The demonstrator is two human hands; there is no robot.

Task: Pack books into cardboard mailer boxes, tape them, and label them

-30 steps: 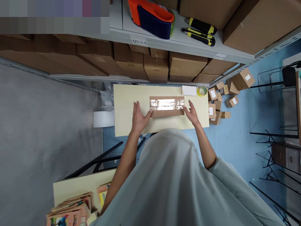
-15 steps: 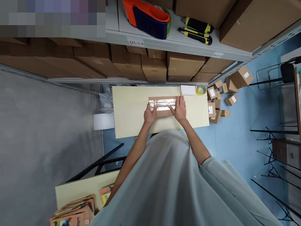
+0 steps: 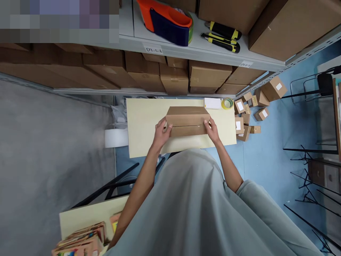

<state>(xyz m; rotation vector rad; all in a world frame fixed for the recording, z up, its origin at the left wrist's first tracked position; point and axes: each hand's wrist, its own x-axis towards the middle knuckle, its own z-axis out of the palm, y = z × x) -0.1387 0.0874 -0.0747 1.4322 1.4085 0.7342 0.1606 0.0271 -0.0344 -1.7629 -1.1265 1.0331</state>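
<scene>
A brown cardboard box [image 3: 188,116] is held between my two hands over the cream table [image 3: 145,128], tilted so that two of its faces show. My left hand [image 3: 162,132] grips its left end, thumb on the face nearer me. At the right end, my right hand [image 3: 212,131] holds it the same way. A seam runs lengthwise along the near face. The shiny tape strips seen earlier are out of sight. Behind the box, near the table's far right corner, lie a white pad or flat box [image 3: 212,103] and a roll of yellow tape [image 3: 227,103].
A shelf [image 3: 165,91] packed with cartons rises beyond the table; an orange tape dispenser [image 3: 170,26] and two box cutters [image 3: 223,37] lie on its upper level. Small boxes [image 3: 246,119] are piled right. A white roll [image 3: 116,138] stands left. Bundled booklets [image 3: 82,241] sit lower left.
The box has been lifted and turned, so its taped face no longer shows and plain cardboard does. My hands have moved outward from its top to its two ends.
</scene>
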